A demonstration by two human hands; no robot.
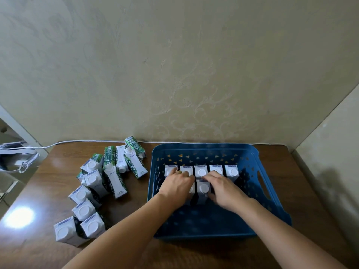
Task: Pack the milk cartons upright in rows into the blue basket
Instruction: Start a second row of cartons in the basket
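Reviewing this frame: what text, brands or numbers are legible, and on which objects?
No text can be read.
White and green milk cartons on the table: printed labels too small and blurred.
Cartons in the blue plastic basket, e.g.: dark printed strips on top, illegible.

- The basket is dark blue, its walls pierced with small triangle cut-outs.
- The milk cartons in it show white tops and white round caps.
- The loose cartons on the left are white with green, leaf-patterned sides.
- The table is dark brown wood grain.
- The far wall is beige with pale embossed scrollwork.
- The cable along the far edge is white.
- A gold ring sits on the left hand.
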